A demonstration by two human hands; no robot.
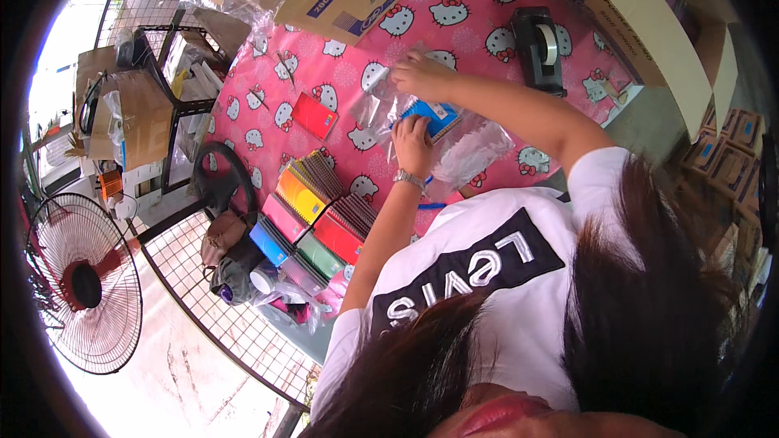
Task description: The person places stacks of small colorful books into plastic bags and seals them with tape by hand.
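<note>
A small blue spiral notebook (pixel 439 118) lies on the pink table cover, amid clear plastic. My left hand (pixel 412 144), with a watch at its wrist, is closed on the notebook's near left edge. Just beyond it, my right hand (pixel 423 75) pinches a clear plastic bag (pixel 377 110), its fingertips partly hidden by the glare. More loose clear plastic (pixel 475 148) spreads to the right of the notebook. A single red notebook (pixel 314 116) rests flat to the left of my hands.
Stacked spiral notebooks (pixel 312 204) in several colours stand at the table's near left. A black tape dispenser (pixel 537 53) sits at the right. Scissors (pixel 286 66) lie at the far left. Cardboard boxes (pixel 349 0) line the far side; a fan (pixel 85 284) stands left, beyond the table.
</note>
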